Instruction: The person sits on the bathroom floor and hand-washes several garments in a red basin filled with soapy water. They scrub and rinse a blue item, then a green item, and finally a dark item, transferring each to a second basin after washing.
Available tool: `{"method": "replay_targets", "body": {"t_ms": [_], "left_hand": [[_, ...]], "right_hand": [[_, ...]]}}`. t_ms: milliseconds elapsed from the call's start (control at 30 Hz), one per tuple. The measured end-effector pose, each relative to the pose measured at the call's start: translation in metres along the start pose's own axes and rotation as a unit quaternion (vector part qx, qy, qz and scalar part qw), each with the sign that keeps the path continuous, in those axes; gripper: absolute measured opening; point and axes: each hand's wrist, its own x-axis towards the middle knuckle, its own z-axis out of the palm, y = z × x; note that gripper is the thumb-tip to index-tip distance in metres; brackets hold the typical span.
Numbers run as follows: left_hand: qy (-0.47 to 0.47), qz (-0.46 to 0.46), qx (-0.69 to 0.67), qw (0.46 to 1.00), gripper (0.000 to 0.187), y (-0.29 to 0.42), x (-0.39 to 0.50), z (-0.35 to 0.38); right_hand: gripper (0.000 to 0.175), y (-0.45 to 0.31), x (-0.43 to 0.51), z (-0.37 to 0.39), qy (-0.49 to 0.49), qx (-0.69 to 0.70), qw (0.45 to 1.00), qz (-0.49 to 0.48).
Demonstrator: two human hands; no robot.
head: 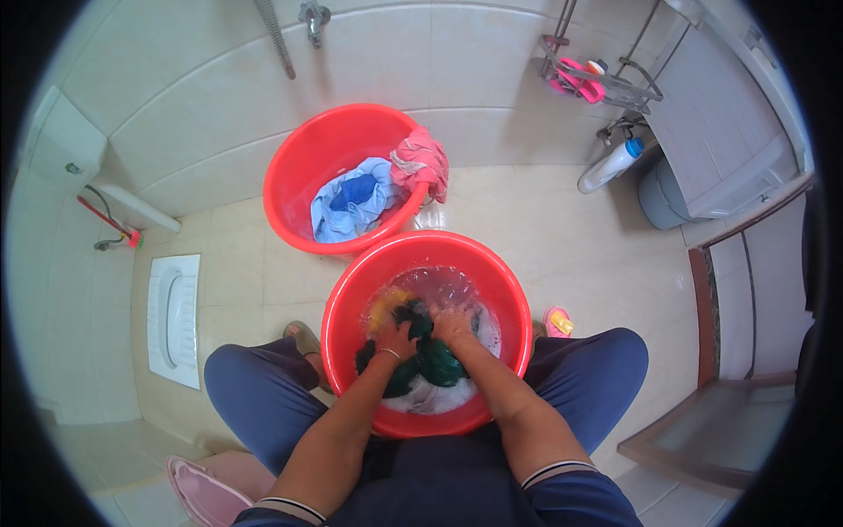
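Observation:
Between my knees stands a red plastic tub (342,296) of soapy water. Both hands are down in it on a wet dark green cloth (440,363). My left hand (396,341) presses on the cloth at the left, fingers spread; whether it grips is unclear. My right hand (453,324) is partly under water at the cloth's upper right, its fingers hidden. A yellow cloth (385,308) lies in the water beyond my left hand, and a greyish cloth (428,398) shows in the suds nearest me. Behind stands another red tub (283,178) with light blue clothing (336,214) inside and a pink cloth (419,161) over its rim.
A squat toilet (174,321) is set in the floor at left. Beside my right foot sits a pink soap dish with a yellow bar (561,322). A white bottle (609,168) and grey bucket (660,194) stand at back right, below a wire rack (622,89). A tap (314,23) is on the wall.

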Motion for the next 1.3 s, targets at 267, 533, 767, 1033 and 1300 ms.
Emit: {"method": "replay_targets", "body": {"t_ms": [267,533,767,1033,1300], "left_hand": [[0.122,-0.027,-0.104,0.987,0.064,-0.006,0.017,-0.030],[-0.054,-0.097,-0.876,0.469,0.054,-0.012,0.017,-0.037],[-0.110,0.020,-0.922,0.371,0.045,0.027,-0.033,-0.054],[-0.100,-0.080,-0.902,0.414,0.036,0.042,-0.034,-0.042],[-0.129,-0.036,-0.890,0.435,0.040,0.027,-0.050,-0.044]], "right_hand": [[0.045,0.024,0.016,-0.013,0.109,0.283,0.945,0.124],[0.042,-0.055,-0.026,-0.029,0.067,0.670,0.739,-0.030],[0.029,-0.083,-0.095,-0.053,0.282,0.259,0.880,-0.280],[0.034,-0.022,-0.016,-0.052,0.330,0.422,0.844,-0.014],[0.029,-0.081,-0.080,-0.052,0.337,0.293,0.865,-0.229]]}}
